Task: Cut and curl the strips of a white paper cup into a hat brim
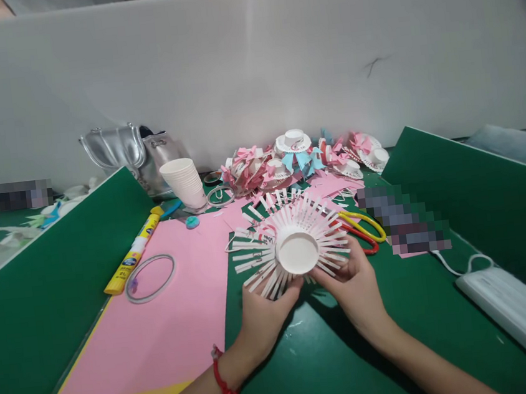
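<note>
Both my hands hold a white paper cup [297, 251] whose wall is cut into many strips fanned out like rays, its round base facing me. My left hand [266, 309], with a red cord on the wrist, pinches the lower left strips. On the lower right edge, my right hand [354, 284] grips the strips with fingers curled. The cup hovers just above the green table [337, 365], over loose pink and white paper scraps.
A pink sheet [172, 319] over a yellow one lies at left, with a tape ring [150, 278] and a glue tube [133, 251] on it. Stacked paper cups [185, 181], a silver bag [119, 148], finished pink and blue cup crafts [300, 155], yellow and red scissors [365, 230], a white power strip [520, 314].
</note>
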